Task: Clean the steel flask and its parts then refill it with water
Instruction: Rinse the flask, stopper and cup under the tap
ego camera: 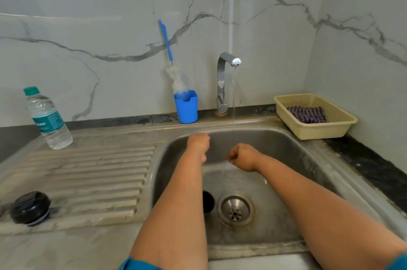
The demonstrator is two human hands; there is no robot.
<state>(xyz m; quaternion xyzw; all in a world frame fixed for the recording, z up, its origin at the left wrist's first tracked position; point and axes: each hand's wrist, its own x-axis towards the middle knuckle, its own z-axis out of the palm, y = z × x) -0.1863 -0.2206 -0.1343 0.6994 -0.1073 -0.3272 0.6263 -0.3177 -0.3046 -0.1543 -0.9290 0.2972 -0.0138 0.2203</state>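
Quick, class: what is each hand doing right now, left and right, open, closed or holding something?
Left hand: over the sink, fingers bent down out of sight; its grip cannot be told.
Right hand: fingers curled, near the tap's stream; nothing visibly held.

The left forearm [176,203] hides most of a dark round object [208,201] beside the drain [235,209].

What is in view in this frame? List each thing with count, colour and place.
Water bottle: 1, clear with teal cap, left on drainboard.
Flask lid: 1, black, front left of drainboard.
Bottle brush: 1, blue handle, white bristles, standing in the cup.
Cup: 1, blue, behind the sink.
Tap: 1, steel, running.
Basket: 1, cream, right counter.
Cloth: 1, purple striped, in basket.
Sink: 1, steel.
Dark round object: 1, beside the drain, partly hidden.
Left hand: over the sink.
Right hand: under the stream.
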